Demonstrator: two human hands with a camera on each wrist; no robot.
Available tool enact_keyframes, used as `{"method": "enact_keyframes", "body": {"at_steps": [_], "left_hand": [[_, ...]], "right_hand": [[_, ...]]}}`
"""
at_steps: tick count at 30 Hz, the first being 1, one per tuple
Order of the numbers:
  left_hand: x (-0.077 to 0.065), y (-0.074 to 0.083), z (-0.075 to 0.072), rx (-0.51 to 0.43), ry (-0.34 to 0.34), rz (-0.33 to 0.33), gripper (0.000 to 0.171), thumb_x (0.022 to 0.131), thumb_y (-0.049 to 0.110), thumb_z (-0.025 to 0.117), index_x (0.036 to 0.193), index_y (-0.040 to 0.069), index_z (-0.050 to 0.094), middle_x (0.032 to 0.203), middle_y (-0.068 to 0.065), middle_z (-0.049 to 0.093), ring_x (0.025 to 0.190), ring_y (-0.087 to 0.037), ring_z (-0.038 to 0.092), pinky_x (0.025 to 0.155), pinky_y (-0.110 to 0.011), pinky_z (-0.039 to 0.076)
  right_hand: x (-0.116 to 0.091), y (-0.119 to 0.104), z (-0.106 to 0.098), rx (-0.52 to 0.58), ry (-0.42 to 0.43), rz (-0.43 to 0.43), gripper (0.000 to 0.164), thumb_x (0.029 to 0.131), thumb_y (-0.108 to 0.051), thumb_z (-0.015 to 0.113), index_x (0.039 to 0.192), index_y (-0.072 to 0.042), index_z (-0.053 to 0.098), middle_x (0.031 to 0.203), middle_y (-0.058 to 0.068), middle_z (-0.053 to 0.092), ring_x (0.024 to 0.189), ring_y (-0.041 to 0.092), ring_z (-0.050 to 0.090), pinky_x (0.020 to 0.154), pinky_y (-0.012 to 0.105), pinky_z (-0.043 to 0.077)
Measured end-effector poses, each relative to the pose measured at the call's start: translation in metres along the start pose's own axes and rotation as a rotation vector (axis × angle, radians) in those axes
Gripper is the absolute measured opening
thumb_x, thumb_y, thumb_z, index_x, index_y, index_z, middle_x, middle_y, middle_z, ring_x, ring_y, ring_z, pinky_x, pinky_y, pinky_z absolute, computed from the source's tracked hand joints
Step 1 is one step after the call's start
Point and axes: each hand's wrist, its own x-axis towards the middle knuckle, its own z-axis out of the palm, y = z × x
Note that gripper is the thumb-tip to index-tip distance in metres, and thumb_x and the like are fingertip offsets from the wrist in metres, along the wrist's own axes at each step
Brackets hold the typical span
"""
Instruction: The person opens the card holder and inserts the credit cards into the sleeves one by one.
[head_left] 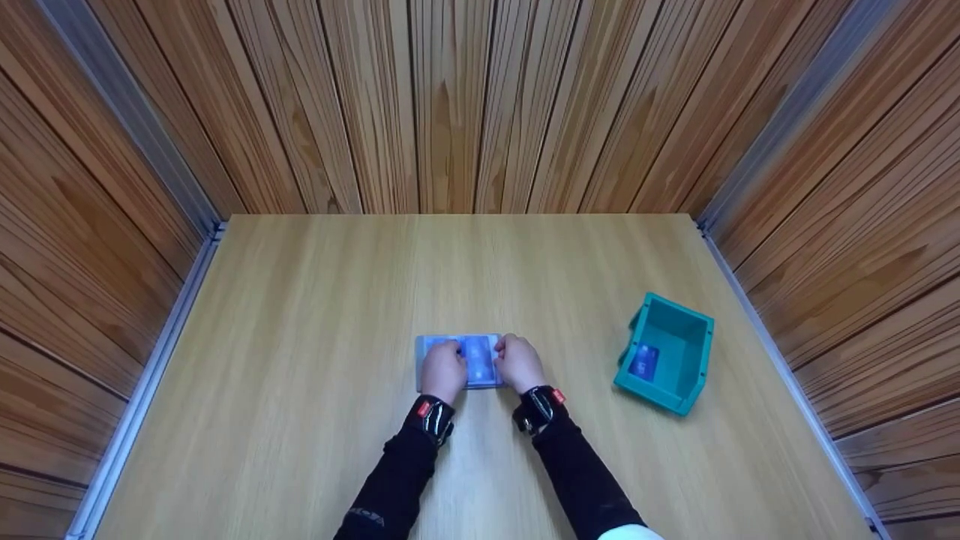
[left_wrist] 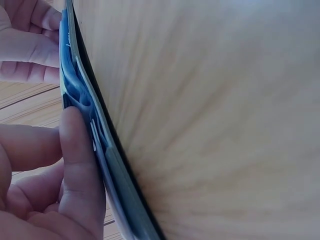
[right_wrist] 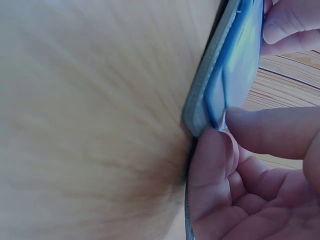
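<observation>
A flat blue wallet (head_left: 478, 361) lies unfolded on the table, with glossy blue panels inside a grey-blue cover. My left hand (head_left: 444, 372) covers its left half; in the left wrist view the fingers (left_wrist: 79, 155) are bent at the layered edge of the wallet (left_wrist: 75, 82), where the blue layers gape a little. From the right side, my right hand (head_left: 519, 363) pinches the wallet's near corner. The right wrist view shows the thumb (right_wrist: 265, 127) and a finger closing on a thin whitish edge beside the blue panel (right_wrist: 235, 75). The palm side of the left hand is partly hidden.
A teal bin (head_left: 699, 360) stands at the right of the table, slightly turned, with a small dark blue item (head_left: 644, 361) inside near its left wall. Wood-panelled walls (head_left: 450, 112) with grey metal rails (head_left: 161, 322) enclose the table (head_left: 315, 300) at the back and both sides.
</observation>
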Motion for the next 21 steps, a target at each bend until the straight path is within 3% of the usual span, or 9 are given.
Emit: {"method": "enact_keyframes", "body": {"at_steps": [4,12,21], "left_hand": [[0.0007,-0.0006,0.0005,0.007,-0.016,0.015,0.003,0.083,-0.003,0.066,0.082,-0.001,0.068,0.082,-0.013,0.068,0.079,-0.033,0.064,0.072,-0.046,0.050],[0.0018,-0.0037,0.0020,0.004,0.014,0.059,0.020,0.080,-0.005,0.066,0.066,0.005,0.056,0.067,-0.008,0.059,0.066,-0.030,0.058,0.062,-0.045,0.046],[-0.0001,-0.0016,-0.0004,0.008,0.030,0.052,0.005,0.077,-0.004,0.068,0.077,0.001,0.067,0.071,-0.010,0.063,0.071,-0.033,0.062,0.066,-0.046,0.048]], "right_hand": [[0.0000,0.0003,0.0004,0.005,-0.003,0.014,0.013,0.085,0.001,0.068,0.097,-0.001,0.064,0.083,0.005,0.055,0.079,0.022,0.054,0.074,0.037,0.047],[0.0005,0.0006,0.0009,0.019,-0.004,0.025,0.013,0.085,0.001,0.067,0.098,-0.001,0.063,0.084,0.005,0.054,0.080,0.022,0.054,0.074,0.037,0.046],[-0.0017,0.0010,0.0005,0.002,0.019,-0.019,0.014,0.082,0.003,0.067,0.096,0.000,0.064,0.082,0.005,0.055,0.079,0.023,0.054,0.075,0.038,0.046]]}}
